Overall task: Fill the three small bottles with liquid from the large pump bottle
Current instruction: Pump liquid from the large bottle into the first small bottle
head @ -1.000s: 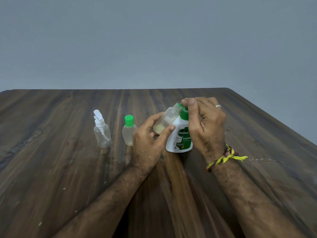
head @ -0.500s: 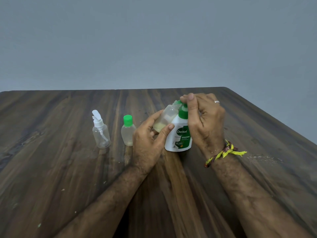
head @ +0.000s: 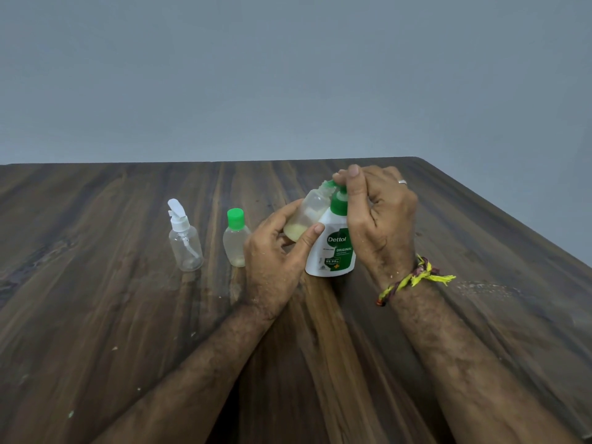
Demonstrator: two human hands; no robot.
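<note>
Little has been shifted since the earlier frames: the right hand [head: 381, 219] is kept on the pump head, which is seen slightly higher above the collar than a second ago, and the tilted bottle is kept at the nozzle.

A small clear bottle [head: 309, 216] is held tilted in the left hand [head: 275, 251], its grip closed round the lower body with thumb and fingers curled; its mouth is set against the green nozzle of the large pump bottle [head: 333, 251]. A pale yellowish liquid is collected in its lower end. The pump head is pinched by the right hand's thumb and curled fingers, so most of it is hidden. The pump bottle stands upright on the tabletop [head: 96, 315], just right of centre, its left edge partly covered by the left thumb.

To the left, well apart from the hands, a clear spray bottle [head: 185, 248] with a white trigger top is stood upright, a thin tube visible inside it. Between it and the left hand a small green-capped bottle [head: 236, 241] is stood, of cloudy plastic, with a little liquid at its base; its right side is masked by the left hand.

The pump bottle is of white plastic, rounded, with a green label. The tabletop is of dark streaked wood grain. A braided yellow and maroon thread [head: 413, 278] is worn on the right wrist, a ring [head: 402, 182] on one finger.
</note>
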